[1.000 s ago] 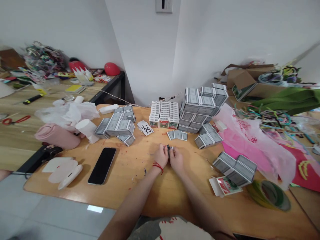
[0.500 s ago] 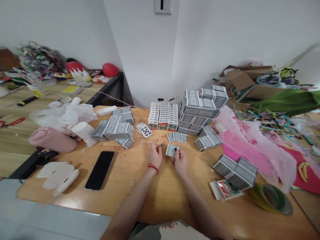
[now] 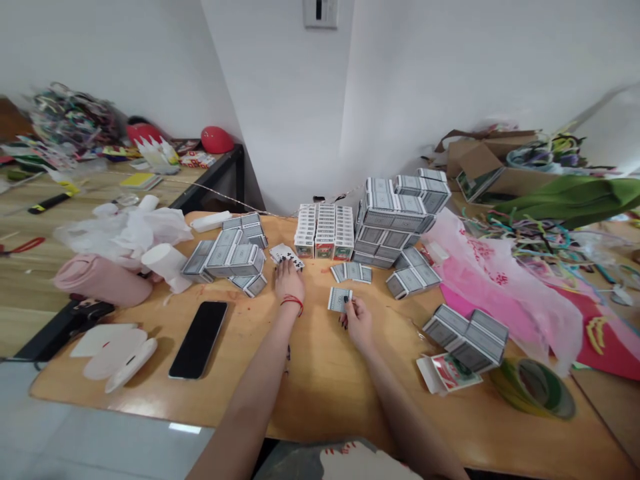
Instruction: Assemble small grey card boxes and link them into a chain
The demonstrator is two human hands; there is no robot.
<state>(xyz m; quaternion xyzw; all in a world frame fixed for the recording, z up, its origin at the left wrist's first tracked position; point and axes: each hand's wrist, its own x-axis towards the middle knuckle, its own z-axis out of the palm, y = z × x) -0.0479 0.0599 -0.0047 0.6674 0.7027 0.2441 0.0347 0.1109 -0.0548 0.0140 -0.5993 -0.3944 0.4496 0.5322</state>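
Note:
My right hand (image 3: 359, 319) pinches a playing card (image 3: 339, 299) by its right edge, the patterned grey back facing up, just above the wooden table. With fingers stretched forward, my left hand (image 3: 290, 283) touches the near side of a loose pile of face-up playing cards (image 3: 283, 253); its fingertips partly cover them. A red string bracelet circles that wrist. Beyond my right hand lies a short piece made of folded cards (image 3: 351, 272). Blocks built of folded cards stand on both sides, a left group (image 3: 230, 255) and a tall right stack (image 3: 395, 217).
Rows of boxed card decks (image 3: 325, 233) stand at the table's back. A black phone (image 3: 199, 340) lies at left, near a pink roll (image 3: 103, 279). On the right are an opened card box (image 3: 456, 372), a tape roll (image 3: 533, 388), more card blocks (image 3: 467, 337) and pink plastic sheeting (image 3: 475, 267).
My left hand has moved left and forward, away from the held card and onto the face-up pile. My right hand still pinches its card. The view has shifted slightly.

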